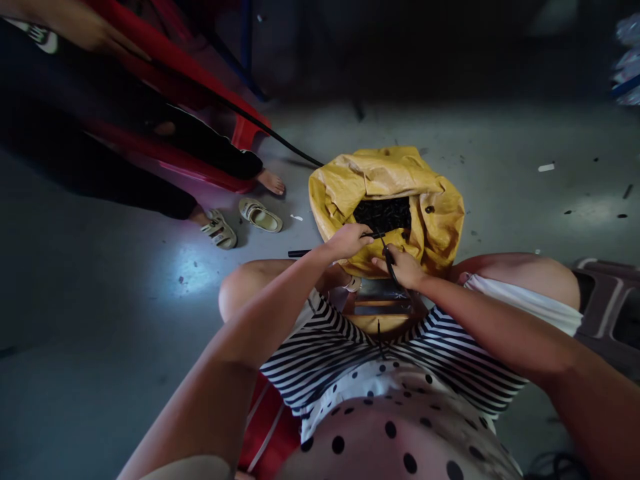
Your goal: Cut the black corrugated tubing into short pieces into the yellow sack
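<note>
My left hand (353, 240) pinches a thin black strip (371, 235) over the near rim of a yellow sack (390, 172). In my right hand (406, 268) are black-handled scissors (389, 259), their narrow blades pointing up toward the strip and touching or nearly touching it. Many small black pieces (383, 215) fill the sack's opening, just beyond both hands. The sack's rim is folded outward and stands on the floor between my knees. Exactly what the strip is made of is too small to tell.
A person in dark trousers (215, 140) sits at the left on a red bench (200, 73). A long black cord (285, 142) runs from there to the sack. A loose shoe (261, 215) lies on the floor. A grey-brown stool (603, 300) stands at the right.
</note>
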A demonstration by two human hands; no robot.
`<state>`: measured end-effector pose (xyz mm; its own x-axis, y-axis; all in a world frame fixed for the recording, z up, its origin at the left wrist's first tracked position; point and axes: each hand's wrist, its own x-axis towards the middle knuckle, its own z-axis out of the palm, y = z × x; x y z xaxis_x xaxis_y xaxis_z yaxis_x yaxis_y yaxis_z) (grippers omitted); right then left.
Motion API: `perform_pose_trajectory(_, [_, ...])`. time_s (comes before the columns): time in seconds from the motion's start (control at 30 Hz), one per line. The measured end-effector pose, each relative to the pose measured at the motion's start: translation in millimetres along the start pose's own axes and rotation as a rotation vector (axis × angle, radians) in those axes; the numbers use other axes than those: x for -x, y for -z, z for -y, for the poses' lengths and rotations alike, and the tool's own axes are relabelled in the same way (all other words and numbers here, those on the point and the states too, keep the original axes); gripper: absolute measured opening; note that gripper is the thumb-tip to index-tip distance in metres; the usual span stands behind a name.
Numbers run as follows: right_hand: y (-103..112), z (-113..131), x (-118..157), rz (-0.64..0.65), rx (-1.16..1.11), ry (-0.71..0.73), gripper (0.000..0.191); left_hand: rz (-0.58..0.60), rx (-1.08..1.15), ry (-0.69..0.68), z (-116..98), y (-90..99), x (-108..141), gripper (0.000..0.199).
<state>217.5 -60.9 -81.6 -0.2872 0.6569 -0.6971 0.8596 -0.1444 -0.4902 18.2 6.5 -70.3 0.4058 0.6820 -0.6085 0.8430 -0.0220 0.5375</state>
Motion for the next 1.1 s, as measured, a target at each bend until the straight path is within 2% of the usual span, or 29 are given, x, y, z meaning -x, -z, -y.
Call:
perform_pose_trajectory(0.27, [3,2,-1,-0.004,0.083,-0.039,0.056,0.044,-0.062,0.014,3,-2.2,0,0.033])
perform_pose_trajectory(0.4, [4,-7,-1,-0.042,0.009,-0.066,0.051,0.08,-0.176,0.061,7,0.4,2,0.028])
perform_pose_trajectory(0.57, [-2,-18,-1,-0.033,-0.006,-0.085,0.039,0.128,-0.215,0.064,6,1.9,4,0.024])
perform_pose_trajectory(0.83, [-8,-15,1,-0.029,-0.024,-0.089,0.03,0.124,-0.286,0.074,7,7.7,8,0.025])
perform_pose_trajectory(1.1, [-7,-16,-3,-0.031,-0.01,-0.129,0.033,0.07,-0.434,0.145,-2,12.4,15,0.029])
